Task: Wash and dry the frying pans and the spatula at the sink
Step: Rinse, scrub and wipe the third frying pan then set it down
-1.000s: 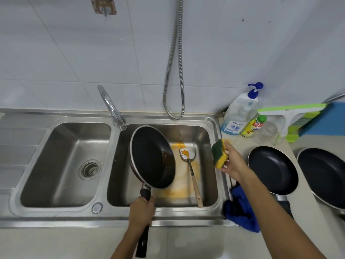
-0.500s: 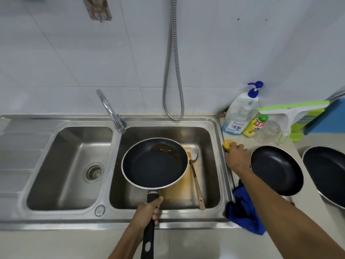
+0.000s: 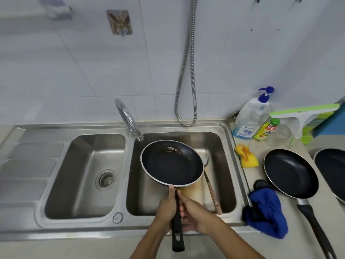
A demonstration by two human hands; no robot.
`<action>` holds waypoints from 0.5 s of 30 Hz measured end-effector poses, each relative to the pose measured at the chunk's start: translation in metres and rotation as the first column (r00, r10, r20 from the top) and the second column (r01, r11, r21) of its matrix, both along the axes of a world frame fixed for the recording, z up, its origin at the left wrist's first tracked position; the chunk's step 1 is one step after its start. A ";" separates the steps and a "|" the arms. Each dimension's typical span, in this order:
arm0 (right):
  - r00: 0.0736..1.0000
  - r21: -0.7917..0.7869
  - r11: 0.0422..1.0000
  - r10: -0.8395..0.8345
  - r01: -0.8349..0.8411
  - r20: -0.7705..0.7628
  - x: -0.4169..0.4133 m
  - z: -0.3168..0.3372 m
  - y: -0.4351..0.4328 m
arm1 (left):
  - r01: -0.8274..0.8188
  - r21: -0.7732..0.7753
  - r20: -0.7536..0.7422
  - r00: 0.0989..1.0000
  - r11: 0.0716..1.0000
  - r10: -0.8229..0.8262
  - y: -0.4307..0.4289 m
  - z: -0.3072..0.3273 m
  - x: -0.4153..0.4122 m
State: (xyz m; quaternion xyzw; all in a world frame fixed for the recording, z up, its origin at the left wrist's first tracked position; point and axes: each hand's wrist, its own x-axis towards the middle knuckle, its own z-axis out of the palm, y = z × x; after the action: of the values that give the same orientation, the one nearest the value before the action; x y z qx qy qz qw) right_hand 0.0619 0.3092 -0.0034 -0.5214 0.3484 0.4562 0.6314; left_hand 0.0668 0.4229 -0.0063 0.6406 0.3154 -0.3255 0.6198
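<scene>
Fingers (image 3: 169, 200) of the left hand (image 3: 166, 209) curled round the black handle (image 3: 177, 238) of a frying pan (image 3: 171, 165), thumb laid along the handle up to the rim. Right hand (image 3: 197, 215) closed on the same handle from the other side, forefinger stretched toward the pan, remaining fingers tucked underneath. Held roughly level above the right basin (image 3: 221, 146) of the sink (image 3: 84, 227), just below the spout of the tap (image 3: 128, 120). Dark non-stick inside, pale metal rim, a glossy brown smear of residue (image 3: 173, 149) at the far side of the cooking surface.

Three pans in all: this one in hand, a second pan (image 3: 290, 172) flat on the counter to the right of the sink, and a third pan (image 3: 332, 171) cut off by the right edge. Both of those dark inside too.

One spatula (image 3: 211, 191), lying in the right basin with its wooden handle toward the near wall, its head largely hidden behind the held pan. Orange-brown staining on the basin floor beside it.

One yellow sponge (image 3: 247, 157) on the counter between sink and second pan. One blue cloth (image 3: 267, 215) bunched at the sink's near right corner. Two basins, the left basin (image 3: 78, 165) with a round drain. By the wall, one pump bottle (image 3: 250, 118), one small yellow bottle (image 3: 267, 129), one clear jar (image 3: 280, 134), one green-and-white squeegee (image 3: 302, 116).
</scene>
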 end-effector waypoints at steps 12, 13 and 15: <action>0.960 -0.018 0.975 -0.216 0.222 0.180 -0.011 -0.010 0.053 | 0.262 0.381 0.195 0.915 0.887 -0.354 0.030 0.022 -0.010; 0.949 0.008 0.965 -0.259 0.262 0.179 -0.014 -0.009 0.057 | 0.292 0.422 0.201 0.893 0.858 -0.403 0.031 0.020 -0.012; 0.929 0.041 0.947 -0.320 0.318 0.187 -0.017 -0.005 0.061 | 0.377 0.468 0.173 0.848 0.799 -0.502 0.040 0.014 -0.017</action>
State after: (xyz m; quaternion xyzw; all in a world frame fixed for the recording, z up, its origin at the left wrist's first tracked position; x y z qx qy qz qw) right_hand 0.0452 0.3707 -0.0089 -0.4960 0.3639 0.2970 0.7303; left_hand 0.0502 0.4629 0.0078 0.8540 0.1244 -0.2897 0.4139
